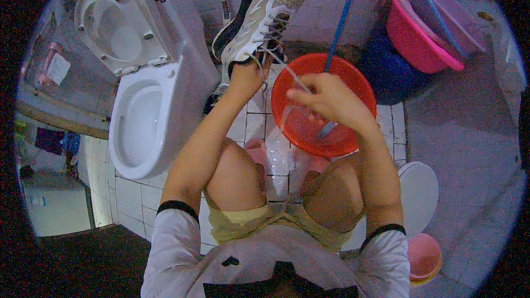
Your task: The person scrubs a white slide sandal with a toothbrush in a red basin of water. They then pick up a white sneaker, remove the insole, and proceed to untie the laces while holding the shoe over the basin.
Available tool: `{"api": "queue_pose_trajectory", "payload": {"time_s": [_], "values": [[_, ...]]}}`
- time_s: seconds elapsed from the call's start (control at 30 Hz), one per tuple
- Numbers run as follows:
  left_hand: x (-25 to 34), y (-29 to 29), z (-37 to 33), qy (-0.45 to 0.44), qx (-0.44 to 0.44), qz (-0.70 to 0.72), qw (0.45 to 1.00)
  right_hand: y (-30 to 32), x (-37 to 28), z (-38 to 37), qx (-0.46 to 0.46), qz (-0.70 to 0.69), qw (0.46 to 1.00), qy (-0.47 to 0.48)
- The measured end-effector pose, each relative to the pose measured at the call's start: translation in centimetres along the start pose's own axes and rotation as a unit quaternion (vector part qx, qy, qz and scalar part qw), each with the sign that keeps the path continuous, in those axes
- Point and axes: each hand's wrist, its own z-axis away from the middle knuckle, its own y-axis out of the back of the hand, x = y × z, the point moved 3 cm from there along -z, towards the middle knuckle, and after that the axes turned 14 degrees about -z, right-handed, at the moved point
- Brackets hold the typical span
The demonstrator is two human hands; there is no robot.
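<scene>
My left hand (249,79) grips a white and black sneaker (268,14) at its ankle opening, holding it up with the toe pointing up and away. Part of that hand's fingers is hidden by the shoe. My right hand (326,96) pinches a pale shoelace (285,70), which runs taut from the sneaker's lacing. A loose end hangs below the fingers over a red basin (361,85) on the floor. Inside the basin lies a small, pale blue-white object (327,128), too indistinct to name. A second dark shoe (214,99) shows partly beneath the raised sneaker.
On the left stands a white toilet (165,110) with its lid up. A blue pole (345,14) reaches down to the basin. Pink and blue tubs (414,33) are stacked on a dark blue bucket (389,72) at far right. Near right are a white round lid (419,198) and a pink bowl (425,256).
</scene>
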Motion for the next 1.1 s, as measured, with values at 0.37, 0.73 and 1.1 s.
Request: {"api": "queue_pose_trajectory", "payload": {"time_s": [0.37,0.73,1.1], "values": [[1.3,0.5,-0.8,0.045,-0.092,0.06,0.993,-0.7,-3.1,-1.9,0.36,0.139,0.863,0.327],[2.2,1.4,-0.9,0.081,-0.2,0.105,0.971,-1.5,-3.6,-2.5,0.295,0.283,0.833,0.373],[0.9,2.6,-1.8,0.2,-0.221,0.244,0.923,0.3,-2.3,-1.2,0.091,0.133,0.893,0.42]]}}
